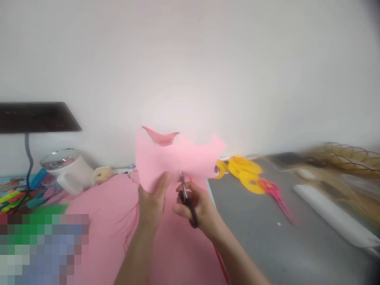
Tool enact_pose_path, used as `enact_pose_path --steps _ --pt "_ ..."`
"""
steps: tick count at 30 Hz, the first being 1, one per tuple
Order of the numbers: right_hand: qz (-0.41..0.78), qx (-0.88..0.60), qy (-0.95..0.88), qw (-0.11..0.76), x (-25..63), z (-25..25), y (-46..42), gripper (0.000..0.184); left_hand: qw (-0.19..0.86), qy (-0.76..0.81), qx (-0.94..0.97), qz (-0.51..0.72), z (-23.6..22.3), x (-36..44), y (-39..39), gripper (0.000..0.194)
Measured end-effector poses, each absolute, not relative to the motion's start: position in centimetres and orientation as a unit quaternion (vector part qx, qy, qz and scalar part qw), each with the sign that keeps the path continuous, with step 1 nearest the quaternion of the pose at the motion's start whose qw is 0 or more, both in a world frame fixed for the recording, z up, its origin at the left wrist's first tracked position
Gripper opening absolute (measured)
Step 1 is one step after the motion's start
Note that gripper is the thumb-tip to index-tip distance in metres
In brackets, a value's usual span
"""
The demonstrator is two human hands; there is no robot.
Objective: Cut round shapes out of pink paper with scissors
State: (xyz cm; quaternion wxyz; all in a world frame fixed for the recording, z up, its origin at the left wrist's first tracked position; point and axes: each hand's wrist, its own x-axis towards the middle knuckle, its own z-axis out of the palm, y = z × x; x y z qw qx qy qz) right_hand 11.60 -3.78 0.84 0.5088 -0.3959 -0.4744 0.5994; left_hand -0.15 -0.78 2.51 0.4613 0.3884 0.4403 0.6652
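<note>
My left hand [153,200] pinches the lower edge of a pink sheet of paper [166,164], thumb on the near face. The sheet stands raised, with a curved cut edge along its top and a curled flap. In my right hand [198,202] is a pair of scissors [188,206] with black handles, its blades pointing up at the sheet's lower edge. Whether the blades are closed on the paper is hard to tell. Beneath both hands lies more pink paper [181,253], and a stack of rounded pink sheets [103,206] spreads to the left.
Yellow paper shapes [245,172] and pink scissors [279,198] lie on the grey table [255,245] at right, near a white power strip [332,213]. A white mug [74,174], colourful small items [13,200] and a dark lamp [35,117] stand left. A wall rises behind.
</note>
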Motion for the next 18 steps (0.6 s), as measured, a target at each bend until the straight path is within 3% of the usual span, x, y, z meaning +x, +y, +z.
enact_pose_path --steps 18 --pt "0.588 -0.392 -0.484 0.516 12.2 2.1 -3.9 0.041 0.502 0.438 0.401 0.629 2.6 -0.2 -0.9 0.038"
